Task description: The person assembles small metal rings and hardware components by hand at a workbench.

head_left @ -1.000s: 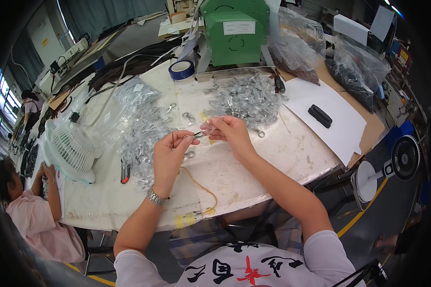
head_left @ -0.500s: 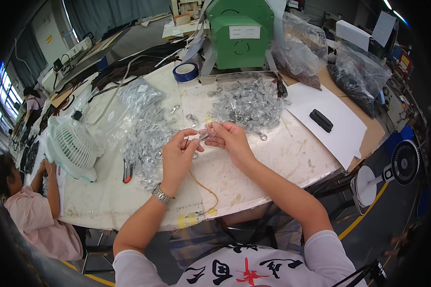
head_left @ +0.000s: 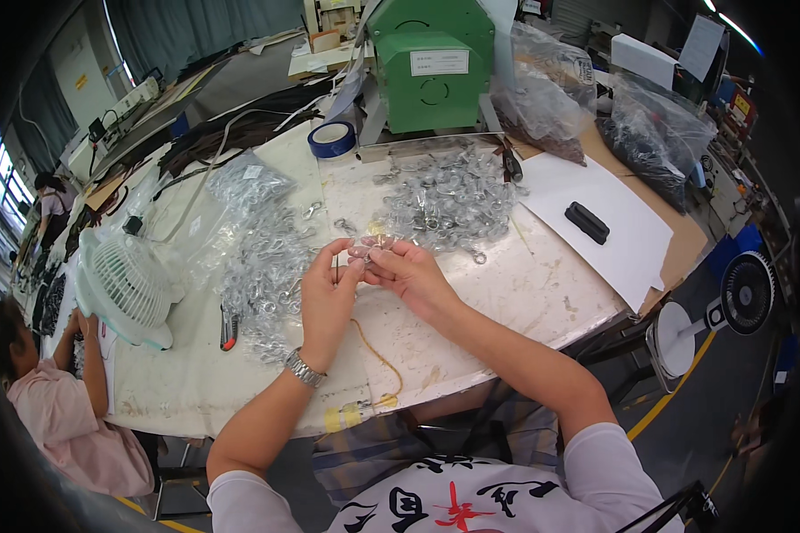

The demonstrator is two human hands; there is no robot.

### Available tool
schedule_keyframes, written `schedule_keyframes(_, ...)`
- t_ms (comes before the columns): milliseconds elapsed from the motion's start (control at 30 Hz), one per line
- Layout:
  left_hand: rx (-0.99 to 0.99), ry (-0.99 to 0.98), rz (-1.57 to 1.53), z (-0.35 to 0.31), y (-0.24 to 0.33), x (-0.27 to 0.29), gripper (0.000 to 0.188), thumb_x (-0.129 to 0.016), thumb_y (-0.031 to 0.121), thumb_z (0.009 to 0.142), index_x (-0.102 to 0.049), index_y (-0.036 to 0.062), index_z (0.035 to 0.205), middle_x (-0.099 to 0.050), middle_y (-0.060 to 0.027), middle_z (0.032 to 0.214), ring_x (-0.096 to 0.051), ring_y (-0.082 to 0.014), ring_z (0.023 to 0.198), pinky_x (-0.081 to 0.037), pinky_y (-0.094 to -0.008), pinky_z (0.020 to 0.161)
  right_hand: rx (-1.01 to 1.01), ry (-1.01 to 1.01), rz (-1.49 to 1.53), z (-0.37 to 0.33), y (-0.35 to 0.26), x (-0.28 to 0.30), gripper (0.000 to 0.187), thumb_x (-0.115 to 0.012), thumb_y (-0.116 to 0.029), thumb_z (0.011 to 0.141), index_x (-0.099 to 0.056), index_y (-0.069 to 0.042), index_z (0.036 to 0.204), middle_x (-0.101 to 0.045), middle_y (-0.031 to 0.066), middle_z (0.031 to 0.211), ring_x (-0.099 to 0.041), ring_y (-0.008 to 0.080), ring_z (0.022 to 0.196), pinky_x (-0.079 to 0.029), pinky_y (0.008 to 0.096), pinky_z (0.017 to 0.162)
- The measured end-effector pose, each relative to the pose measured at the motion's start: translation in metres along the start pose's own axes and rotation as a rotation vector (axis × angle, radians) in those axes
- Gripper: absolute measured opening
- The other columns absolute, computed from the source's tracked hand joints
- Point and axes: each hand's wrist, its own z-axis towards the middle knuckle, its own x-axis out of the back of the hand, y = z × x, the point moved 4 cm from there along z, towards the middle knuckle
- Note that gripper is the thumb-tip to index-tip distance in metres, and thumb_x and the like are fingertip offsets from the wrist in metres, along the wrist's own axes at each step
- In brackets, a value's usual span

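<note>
My left hand [head_left: 327, 298] and my right hand [head_left: 420, 282] meet above the worktable [head_left: 480, 342], thumbs and fingertips pinched around a small metal clasp in clear plastic film [head_left: 371, 249]. Fingers cover much of the clasp. A thin dark stick-like thing shows between the left thumb and forefinger; its kind is unclear. To the left of my hands spreads a heap of plastic-wrapped metal clasps [head_left: 262, 266]. Beyond them, slightly to the right, lies a second heap of metal clasps [head_left: 449, 200]. One loose clasp [head_left: 345, 226] rests just past my left fingertips.
A green machine [head_left: 431, 84] stands at the back, beside a roll of blue tape [head_left: 332, 139]. At left are a white fan [head_left: 129, 289], a red-tipped cutter [head_left: 229, 329] and a seated person [head_left: 67, 417]. White card [head_left: 596, 213] bears a black block [head_left: 587, 223]. A yellow cord [head_left: 382, 360] lies nearby.
My right hand has turned slightly and its fingers have closed in nearer the left fingertips around the clasp. The whole view has shifted a little.
</note>
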Motion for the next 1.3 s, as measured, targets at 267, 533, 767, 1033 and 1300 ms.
schedule_keyframes(267, -0.001, -0.124, 0.006, 0.012, -0.010, -0.011, 0.032, -0.061, 0.015, 0.102, -0.061, -0.0029, 0.128, -0.074, -0.0084, 0.089, -0.058, -0.0070, 0.058, -0.038, -0.0207, 0.049, 0.167, -0.174, -0.143, 0.008, 0.003, 0.011, 0.038, -0.063, -0.016, 0.101, -0.056, 0.002, 0.134, -0.071, 0.0055, 0.090, -0.062, 0.0089, 0.070, -0.054, 0.0256, 0.064)
schedule_keyframes(533, 0.186, -0.138, 0.208, 0.013, 0.012, 0.026, 0.036, -0.061, 0.036, 0.105, -0.072, 0.0019, 0.110, -0.060, -0.0036, 0.078, -0.052, -0.0146, 0.063, -0.045, -0.0296, 0.057, 0.017, -0.286, -0.108, 0.010, -0.002, -0.006, 0.058, -0.061, -0.011, 0.098, -0.036, 0.001, 0.149, -0.071, 0.0118, 0.096, -0.072, 0.0176, 0.073, -0.061, 0.0309, 0.062)
schedule_keyframes(767, 0.309, -0.296, -0.251, 0.016, -0.004, 0.006, 0.007, -0.065, 0.008, 0.100, -0.068, 0.0036, 0.096, -0.068, -0.0035, 0.082, -0.056, -0.0056, 0.067, -0.041, -0.0189, 0.055, -0.208, -0.346, -0.158, 0.029, 0.015, 0.018, 0.039, -0.062, 0.004, 0.086, -0.059, 0.005, 0.125, -0.070, 0.0143, 0.079, -0.070, 0.0217, 0.063, -0.057, 0.0347, 0.055)
schedule_keyframes(1033, 0.087, -0.185, 0.062, 0.001, 0.012, -0.003, 0.008, -0.066, 0.008, 0.098, -0.065, 0.0013, 0.093, -0.066, -0.0042, 0.082, -0.057, -0.0108, 0.070, -0.045, -0.0256, 0.060, 0.047, -0.295, -0.825, 0.016, 0.004, 0.004, 0.029, -0.074, -0.029, 0.091, -0.076, -0.001, 0.084, -0.073, 0.0109, 0.074, -0.071, 0.0225, 0.069, -0.055, 0.0362, 0.058)
schedule_keyframes(1300, 0.006, -0.062, -0.004, -0.003, 0.028, -0.012, 0.007, -0.059, 0.008, 0.095, -0.062, 0.0009, 0.095, -0.057, -0.0029, 0.075, -0.050, -0.0116, 0.062, -0.043, -0.0263, 0.056, 0.682, -0.147, -1.206, 0.004, 0.004, -0.003, 0.035, -0.062, -0.035, 0.090, -0.070, -0.003, 0.078, -0.069, 0.0214, 0.079, -0.064, 0.0412, 0.072, -0.048, 0.0504, 0.063)
